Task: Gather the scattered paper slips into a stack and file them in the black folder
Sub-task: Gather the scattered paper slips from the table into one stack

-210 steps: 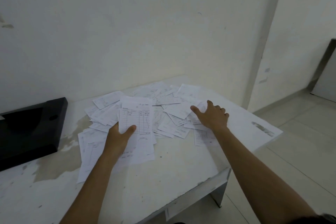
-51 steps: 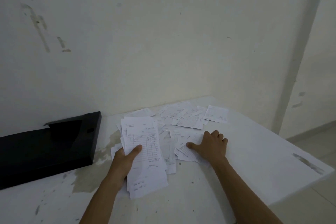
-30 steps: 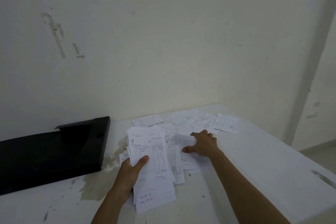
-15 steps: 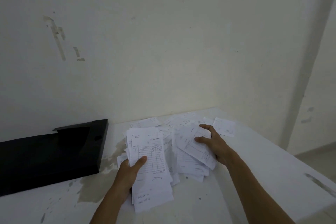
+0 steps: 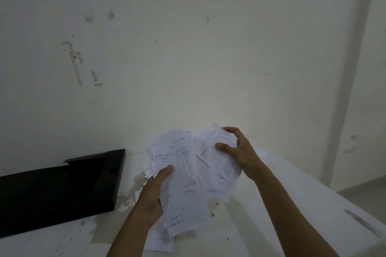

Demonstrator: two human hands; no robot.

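Note:
My left hand (image 5: 151, 198) grips a thick stack of white paper slips (image 5: 180, 175), thumb pressed on a lined form on top, held up off the table. My right hand (image 5: 240, 152) clutches a second loose bundle of slips (image 5: 217, 156) just right of that stack, its edges overlapping it. A few slips (image 5: 158, 242) lie on the table under my left wrist. The black folder (image 5: 56, 190) lies flat on the table to the left, against the wall.
The white table (image 5: 292, 204) has worn, stained patches near the folder and a dark scuff (image 5: 363, 223) by its right edge. A pale wall stands right behind it, with a corner column (image 5: 351, 89) on the right and floor below that.
My right hand has scooped the remaining scattered slips off the table and raised them beside the left-hand stack, which also rose. The table behind my hands no longer shows loose slips.

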